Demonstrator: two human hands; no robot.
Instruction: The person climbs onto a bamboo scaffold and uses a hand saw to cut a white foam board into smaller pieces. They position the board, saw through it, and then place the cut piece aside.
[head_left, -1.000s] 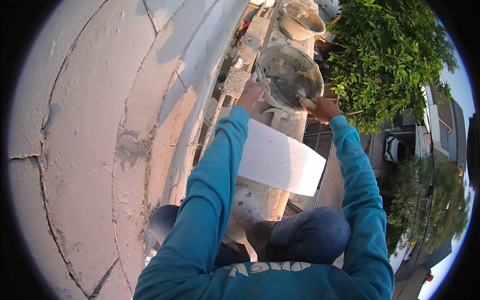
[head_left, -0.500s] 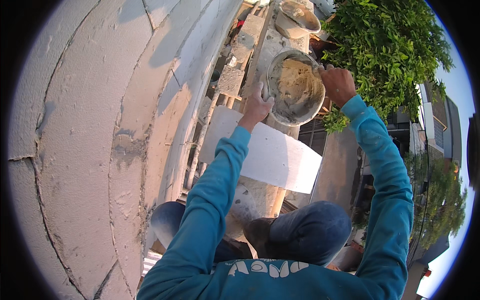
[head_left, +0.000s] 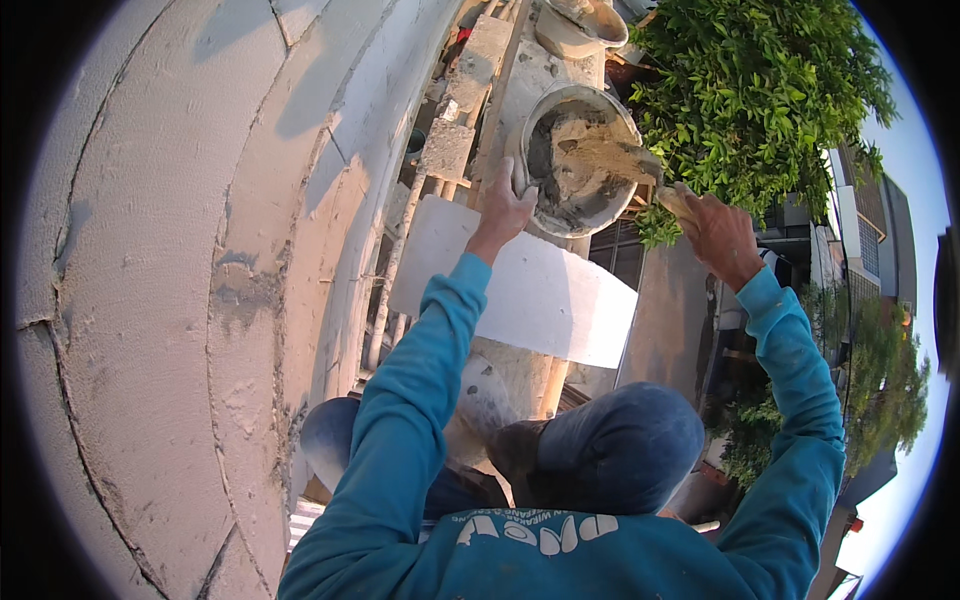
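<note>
A round bucket (head_left: 575,232) with a mortar-caked rim stands on the plank ahead of me. Inside is wet, greyish-tan mortar (head_left: 572,192). My left hand (head_left: 502,208) grips the bucket's near left rim, thumb and fingers closed around it. On the other side, my right hand (head_left: 718,238) is wrapped around the handle of a trowel (head_left: 645,165). The trowel reaches over the right rim, its mortar-covered blade over or in the mix; where the blade ends is hard to make out. A pale block (head_left: 560,295) lies between the bucket and my knees.
A block wall (head_left: 150,250) with open joints rises along my left. Beyond the bucket sits a second bucket (head_left: 568,38). Bamboo poles and a rough board (head_left: 448,150) run beside the wall. A leafy tree (head_left: 760,90) crowds the right side, above a drop.
My right hand has moved right and nearer, drawing the trowel into view over the rim. The mortar is reshaped, with more dark bucket interior showing. My left hand stays on the rim.
</note>
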